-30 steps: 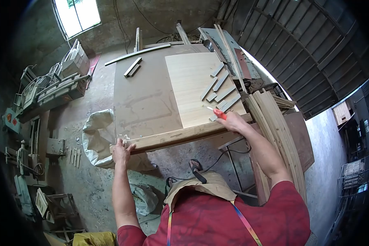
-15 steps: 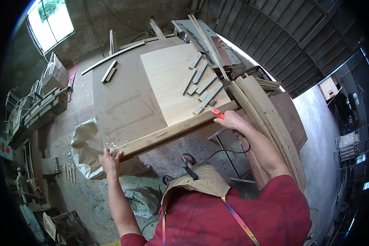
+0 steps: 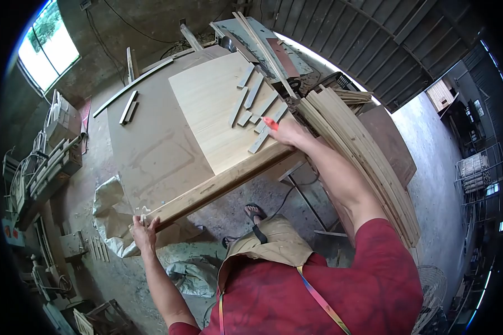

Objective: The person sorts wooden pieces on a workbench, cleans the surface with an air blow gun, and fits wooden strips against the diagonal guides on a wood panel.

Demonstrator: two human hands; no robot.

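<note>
A long wooden beam (image 3: pixel 218 188) lies along the near edge of the worktable. My left hand (image 3: pixel 145 234) grips its left end, thumb and fingers at the corner. In my right hand (image 3: pixel 290 133) is a corded soldering iron (image 3: pixel 270 123), its red handle pointing left. That hand is over the right side of a pale wood panel (image 3: pixel 198 111), close to several short grey wood strips (image 3: pixel 255 91). The iron's tip is lost against the strips. One strip (image 3: pixel 259 143) lies just below the hand, near the beam.
A stack of long planks (image 3: pixel 363 156) runs along the right side. A long thin strip (image 3: pixel 131 89) and short pieces (image 3: pixel 128 107) lie on the brown sheet (image 3: pixel 151 139). A pale sack (image 3: pixel 109 206) sits at the lower left. The iron's cord hangs below the beam.
My right hand has moved forward with the soldering iron, from over the beam to among the grey strips. My left hand stays at the beam's left end. The view has shifted slightly.
</note>
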